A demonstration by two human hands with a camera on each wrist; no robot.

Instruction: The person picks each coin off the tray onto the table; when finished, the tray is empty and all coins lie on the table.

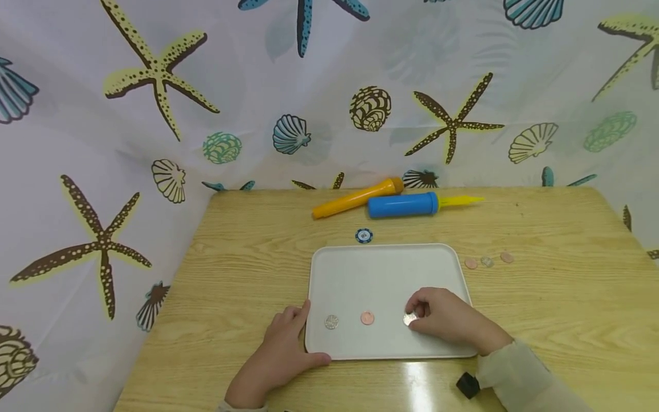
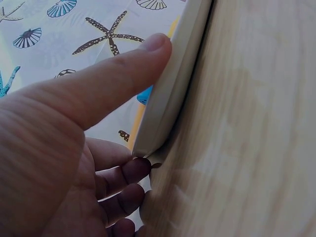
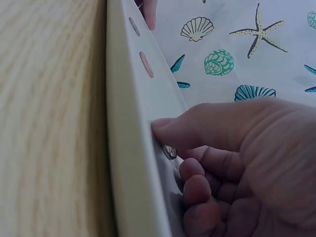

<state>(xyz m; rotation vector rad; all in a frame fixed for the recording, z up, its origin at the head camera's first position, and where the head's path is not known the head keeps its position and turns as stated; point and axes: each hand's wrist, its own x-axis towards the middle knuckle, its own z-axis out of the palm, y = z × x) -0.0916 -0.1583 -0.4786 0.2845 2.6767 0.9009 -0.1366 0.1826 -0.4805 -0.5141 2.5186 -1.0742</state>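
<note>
A white tray [image 1: 383, 274] lies on the wooden table. My left hand [image 1: 282, 348] rests at its near left corner, thumb stretched along the front rim and index finger against the left side. In the left wrist view the thumb [image 2: 123, 74] touches the rim. Over the tray's right part, my right hand [image 1: 448, 319] pinches a silver coin [image 1: 409, 318] with thumb and fingertips; the fingers partly hide this coin [image 3: 170, 151] in the right wrist view. Farther left in the tray lie a copper coin [image 1: 367, 317] and another silver coin [image 1: 332, 322], spaced in a row.
Right of the tray, two copper coins [image 1: 471, 263] flank a silver coin [image 1: 487, 261]. Behind it lie a blue poker chip [image 1: 364, 236], an orange stick-like thing [image 1: 355, 200] and a blue pump [image 1: 403, 205] with a yellow nozzle. A small black object [image 1: 468, 385] sits near my right sleeve.
</note>
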